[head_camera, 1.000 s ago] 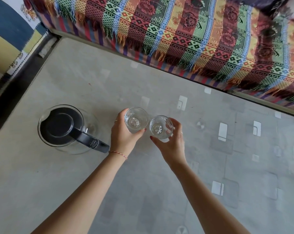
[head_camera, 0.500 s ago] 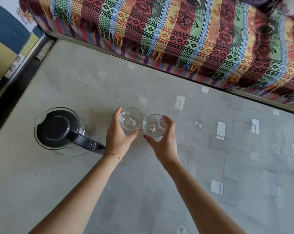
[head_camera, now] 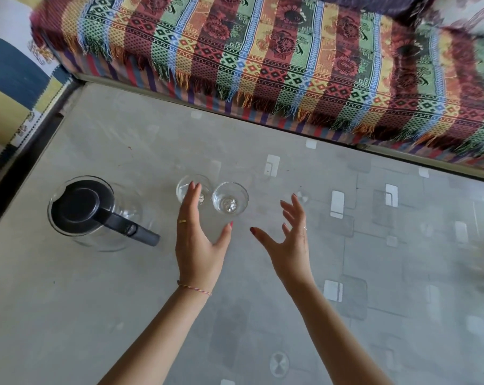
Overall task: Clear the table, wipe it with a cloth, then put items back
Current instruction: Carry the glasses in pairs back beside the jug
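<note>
Left hand: my left hand (head_camera: 197, 251) was spread wide over the table (head_camera: 96, 301) and held nothing; its fingertips overlapped the left glass (head_camera: 184, 190) in the view.
Right hand: my right hand (head_camera: 288, 245) was open too, fingers apart, empty, just right of the right glass (head_camera: 229, 202).
Glasses: both stood upright, side by side, right of the jug (head_camera: 93, 211).
Jug: it stood on the table, black lid on.

There is one camera, worn on the person's head. It looks forward and steeply down onto the grey patterned table top (head_camera: 374, 273), from close above. Just past the fingertips (head_camera: 192, 186) sit two clear drinking glasses (head_camera: 229, 202). Far beyond the fingers, a striped woven blanket (head_camera: 291, 65) fills the top edge.
</note>
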